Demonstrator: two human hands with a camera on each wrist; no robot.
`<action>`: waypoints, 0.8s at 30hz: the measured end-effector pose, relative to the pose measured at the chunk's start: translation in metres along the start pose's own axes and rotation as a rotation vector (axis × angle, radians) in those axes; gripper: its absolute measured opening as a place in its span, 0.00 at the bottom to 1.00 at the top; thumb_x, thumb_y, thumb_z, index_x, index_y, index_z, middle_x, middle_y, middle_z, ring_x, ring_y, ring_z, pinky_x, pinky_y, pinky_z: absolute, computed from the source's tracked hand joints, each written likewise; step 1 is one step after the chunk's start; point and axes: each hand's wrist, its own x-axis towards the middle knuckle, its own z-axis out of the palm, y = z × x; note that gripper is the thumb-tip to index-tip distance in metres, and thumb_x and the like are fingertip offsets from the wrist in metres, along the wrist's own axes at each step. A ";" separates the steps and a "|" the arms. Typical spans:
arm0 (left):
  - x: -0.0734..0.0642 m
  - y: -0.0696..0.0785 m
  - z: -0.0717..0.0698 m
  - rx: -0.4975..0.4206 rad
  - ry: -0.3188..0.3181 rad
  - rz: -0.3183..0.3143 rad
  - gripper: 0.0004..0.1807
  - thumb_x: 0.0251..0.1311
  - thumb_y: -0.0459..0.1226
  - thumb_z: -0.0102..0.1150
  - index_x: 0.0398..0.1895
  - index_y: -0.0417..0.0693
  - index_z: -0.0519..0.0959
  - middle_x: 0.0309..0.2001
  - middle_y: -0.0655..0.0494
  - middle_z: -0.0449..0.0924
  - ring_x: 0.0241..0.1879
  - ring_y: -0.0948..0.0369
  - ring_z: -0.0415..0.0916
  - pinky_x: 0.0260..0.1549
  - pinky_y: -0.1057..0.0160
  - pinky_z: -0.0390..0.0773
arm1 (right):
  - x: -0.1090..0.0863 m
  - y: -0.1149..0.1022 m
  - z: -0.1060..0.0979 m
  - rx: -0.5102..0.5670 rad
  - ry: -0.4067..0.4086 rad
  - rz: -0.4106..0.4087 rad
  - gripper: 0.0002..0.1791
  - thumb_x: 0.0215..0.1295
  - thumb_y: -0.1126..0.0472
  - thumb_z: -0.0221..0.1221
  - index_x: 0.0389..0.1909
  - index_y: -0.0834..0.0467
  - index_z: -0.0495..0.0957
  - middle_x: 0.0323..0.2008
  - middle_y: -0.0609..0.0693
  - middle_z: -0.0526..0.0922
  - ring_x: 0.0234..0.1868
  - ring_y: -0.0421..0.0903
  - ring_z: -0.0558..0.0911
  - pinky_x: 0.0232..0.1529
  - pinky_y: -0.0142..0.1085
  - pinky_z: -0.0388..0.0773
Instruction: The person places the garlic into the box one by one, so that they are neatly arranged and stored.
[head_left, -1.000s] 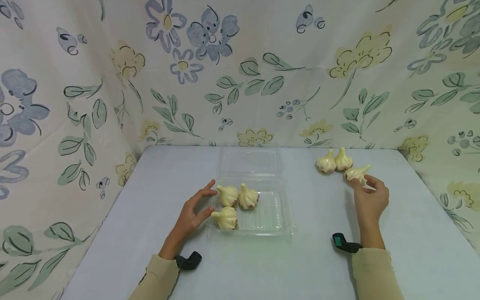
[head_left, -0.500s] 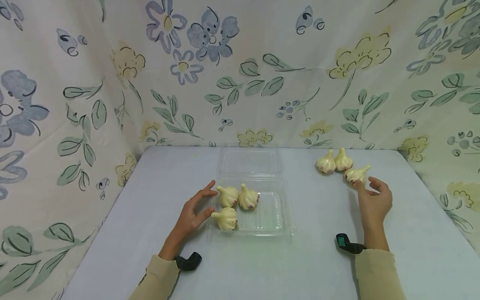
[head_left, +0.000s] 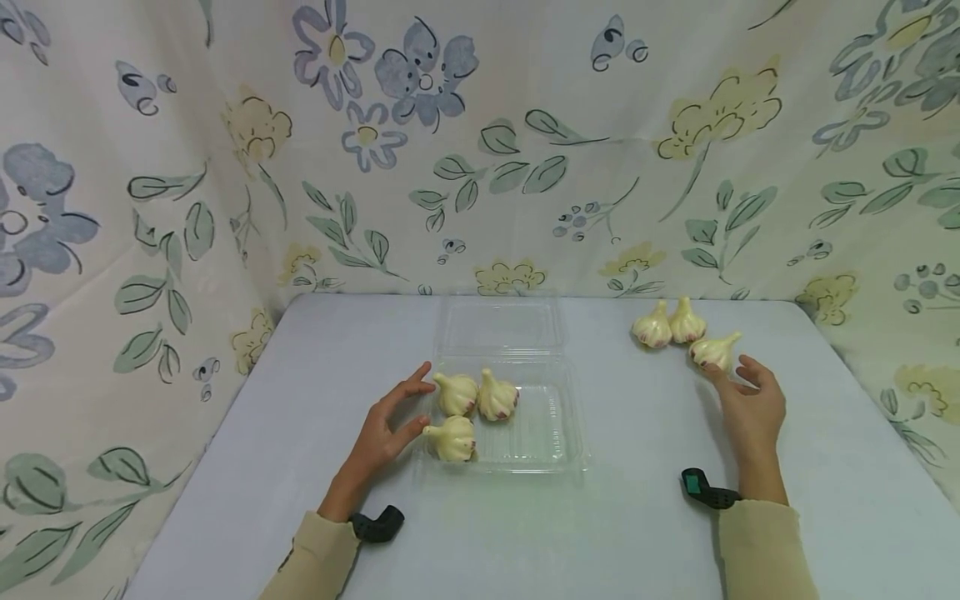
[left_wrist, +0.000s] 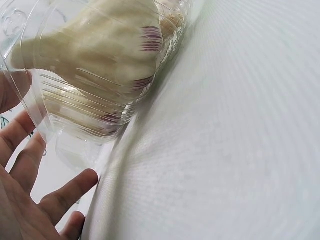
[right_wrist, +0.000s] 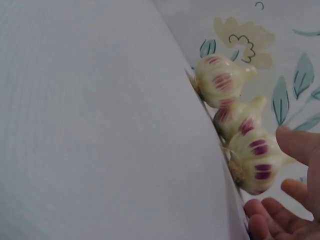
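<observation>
A clear plastic clamshell container lies with its lid folded back, and 3 garlic bulbs sit in its left part: one at the back left, one beside it and one in front. My left hand rests at the container's left wall, fingers spread; the left wrist view shows a bulb through the ribbed plastic. At the far right, my right hand is beside the nearest loose garlic bulb, fingers apart. In the right wrist view that bulb lies near the thumb, not gripped.
Two more garlic bulbs, one left and one right, touch each other near the table's back edge. The container's transparent lid lies toward the back. Floral cloth hangs behind and beside the white table.
My right hand has drawn back slightly to the right and toward me, away from the nearest loose bulb, which stays in place. My left hand has hardly moved.
</observation>
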 end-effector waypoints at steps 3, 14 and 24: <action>0.000 -0.001 0.001 -0.003 0.001 0.000 0.21 0.63 0.25 0.61 0.60 0.32 0.75 0.77 0.40 0.62 0.78 0.54 0.59 0.73 0.73 0.55 | 0.005 0.005 -0.005 -0.036 -0.032 -0.039 0.44 0.64 0.35 0.64 0.77 0.46 0.63 0.73 0.55 0.69 0.43 0.26 0.68 0.41 0.25 0.67; 0.000 0.000 -0.001 0.006 -0.012 0.000 0.21 0.63 0.26 0.61 0.60 0.32 0.75 0.77 0.40 0.61 0.79 0.53 0.58 0.73 0.72 0.55 | 0.033 0.012 -0.019 -0.260 -0.240 -0.213 0.51 0.65 0.31 0.59 0.80 0.54 0.55 0.71 0.67 0.69 0.38 0.32 0.72 0.29 0.27 0.72; 0.000 -0.001 -0.001 -0.005 -0.007 0.002 0.21 0.63 0.25 0.60 0.60 0.32 0.75 0.77 0.40 0.62 0.79 0.55 0.59 0.73 0.72 0.56 | 0.048 0.004 -0.020 -0.340 -0.321 -0.238 0.54 0.65 0.29 0.57 0.80 0.61 0.53 0.70 0.73 0.66 0.30 0.30 0.76 0.30 0.29 0.75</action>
